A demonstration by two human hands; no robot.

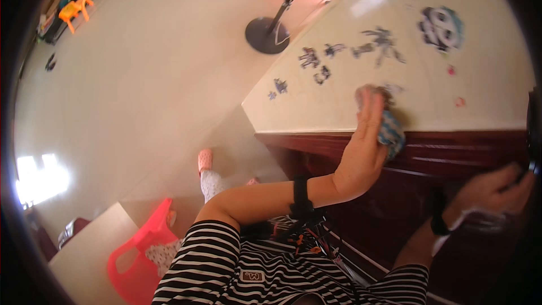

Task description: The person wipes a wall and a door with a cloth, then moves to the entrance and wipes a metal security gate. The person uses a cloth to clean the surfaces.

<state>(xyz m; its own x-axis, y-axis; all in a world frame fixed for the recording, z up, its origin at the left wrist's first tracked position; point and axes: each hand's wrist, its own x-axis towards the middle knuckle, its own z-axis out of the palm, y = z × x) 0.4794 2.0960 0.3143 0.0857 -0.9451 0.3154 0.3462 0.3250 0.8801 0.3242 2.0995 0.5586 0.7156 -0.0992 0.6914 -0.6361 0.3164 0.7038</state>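
Observation:
My left hand (pixel 364 141) presses a crumpled blue-and-white patterned cloth (pixel 391 134) against a cream-coloured tabletop (pixel 344 110), close to its dark red wooden edge. The fingers lie together over the cloth, and part of it hangs past the edge. Dark figure stickers (pixel 379 44) and a round panda-like sticker (pixel 441 27) are on the surface beyond the hand. Over at the right, below the edge, my right hand (pixel 488 192) is smeared by motion. Its fingers are beside a dark object (pixel 532 130) at the rim of the picture; whether they grip it does not show.
A dark red wooden panel (pixel 406 186) drops below the tabletop. Beyond its left side stands a round black stand base (pixel 267 35) with a pole and cable. A pink chair (pixel 138 254) is at lower left, near someone's leg in a pink shoe (pixel 205 159). An orange stool (pixel 75 13) stands far left.

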